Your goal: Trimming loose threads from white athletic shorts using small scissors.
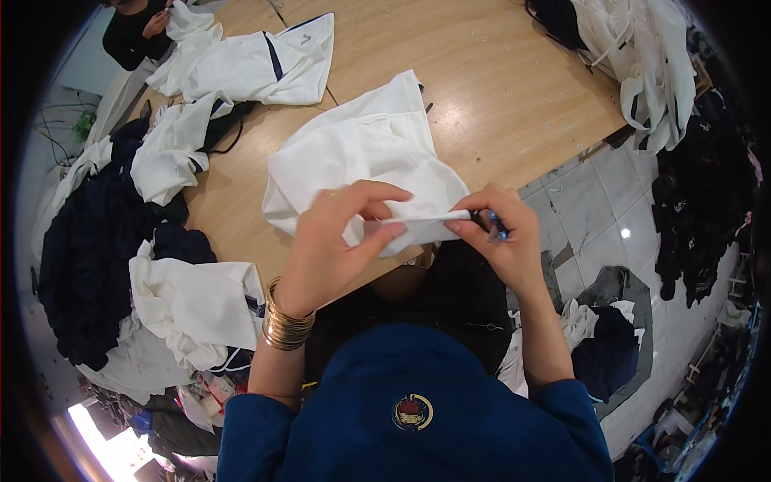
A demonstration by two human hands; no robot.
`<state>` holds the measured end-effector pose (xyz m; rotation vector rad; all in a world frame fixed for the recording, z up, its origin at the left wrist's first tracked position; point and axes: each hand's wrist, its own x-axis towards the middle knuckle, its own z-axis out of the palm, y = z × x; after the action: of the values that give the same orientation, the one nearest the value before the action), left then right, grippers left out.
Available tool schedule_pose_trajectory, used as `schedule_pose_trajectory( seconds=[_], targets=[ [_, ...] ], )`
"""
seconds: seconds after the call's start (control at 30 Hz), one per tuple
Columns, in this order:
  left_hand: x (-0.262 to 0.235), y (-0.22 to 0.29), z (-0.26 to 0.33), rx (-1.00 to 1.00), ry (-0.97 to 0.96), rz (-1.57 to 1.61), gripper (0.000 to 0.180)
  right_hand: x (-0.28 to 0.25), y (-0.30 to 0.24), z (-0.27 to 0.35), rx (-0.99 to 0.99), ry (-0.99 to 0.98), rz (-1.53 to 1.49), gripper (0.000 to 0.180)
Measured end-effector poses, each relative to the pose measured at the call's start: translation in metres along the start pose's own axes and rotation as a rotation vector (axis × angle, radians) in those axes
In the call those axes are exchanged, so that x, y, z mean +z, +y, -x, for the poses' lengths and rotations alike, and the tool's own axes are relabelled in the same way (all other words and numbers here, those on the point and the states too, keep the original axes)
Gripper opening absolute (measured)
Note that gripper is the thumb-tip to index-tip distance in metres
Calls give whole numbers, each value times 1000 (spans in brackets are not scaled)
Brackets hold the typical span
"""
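A white garment (353,153) lies spread on the wooden table in front of me, its near edge lifted as a narrow fold. My right hand (506,233) pinches the right end of that fold between thumb and fingers. In the same hand sits a small dark tool with blue parts (499,228), mostly covered by the fingers; its kind cannot be made out. My left hand (341,233), with gold bangles at the wrist, is at the fold's left end. Its thumb and forefinger are apart there, slightly blurred, the thumb close to the cloth.
The wooden table (498,72) reaches far back. White garments (249,64) and dark blue cloth (88,249) are heaped along the left. White garments (642,56) hang over the far right corner. A grey sack (634,321) with clothes lies on the tiled floor. Another person (132,36) handles cloth at far left.
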<state>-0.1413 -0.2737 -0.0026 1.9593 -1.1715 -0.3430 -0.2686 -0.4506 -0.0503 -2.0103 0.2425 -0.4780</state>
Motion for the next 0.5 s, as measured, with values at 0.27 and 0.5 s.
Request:
schedule_pose_trajectory(
  seconds=[0.27, 0.5],
  targets=[
    [8, 21, 32, -597, -121, 553, 16, 7, -7, 5, -257, 192, 197, 24],
    [43, -2, 31, -610, 192, 954, 34, 26, -15, 18, -425, 89, 339, 35]
  ],
)
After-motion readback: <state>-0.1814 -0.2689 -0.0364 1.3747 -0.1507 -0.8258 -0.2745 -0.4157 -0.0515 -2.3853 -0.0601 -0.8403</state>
